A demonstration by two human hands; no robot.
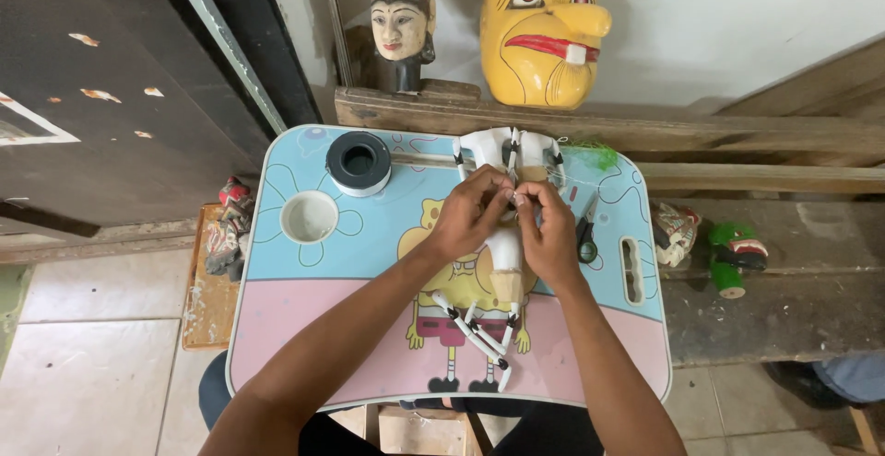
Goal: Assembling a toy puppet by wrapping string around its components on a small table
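A white unpainted wooden puppet (505, 262) with jointed limbs lies along the middle of a small blue and pink cartoon-printed table (304, 327). Its shoulders and arms (507, 147) sit at the far edge, its thin jointed pieces (475, 327) toward me. My left hand (468, 214) and my right hand (548, 230) meet over the puppet's upper body, fingertips pinched together on it near the neck. What sits between the fingertips is too small to tell.
A black spool of thread (359, 162) and a round cup recess (309, 216) sit at the table's left. Small scissors (586, 235) lie right of my hands. A yellow mask (544, 27) and a carved head (402, 18) stand on the wooden ledge behind. Painted figures (733, 253) lie right.
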